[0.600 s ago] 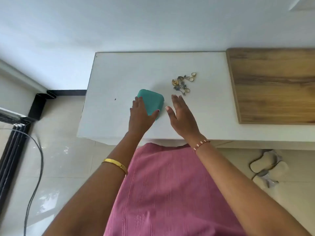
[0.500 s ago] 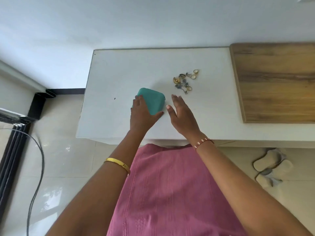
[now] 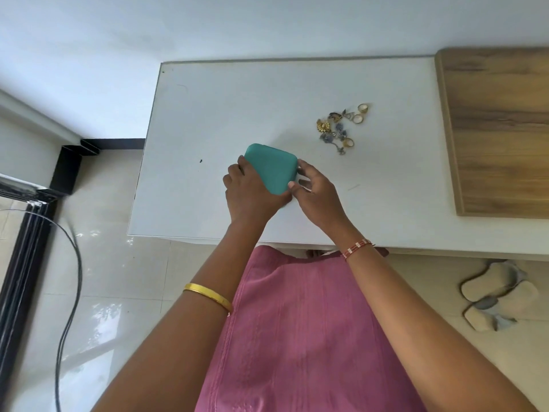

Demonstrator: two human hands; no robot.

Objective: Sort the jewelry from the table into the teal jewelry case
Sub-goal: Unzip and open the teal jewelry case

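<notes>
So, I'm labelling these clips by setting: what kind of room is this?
Probably a room in a home: a white table against a plain wall, glossy tiled floor, and slippers left beside the table.

The jewelry lies on the table, right of and behind the case.

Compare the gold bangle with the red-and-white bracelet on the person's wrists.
The gold bangle is a plain, solid band on the left forearm; the red-and-white bracelet is beaded or threaded, on the right wrist. The bangle looks wider and sits farther up the arm, while the bracelet sits close to the hand. Both are worn, not lying on the table.
</notes>
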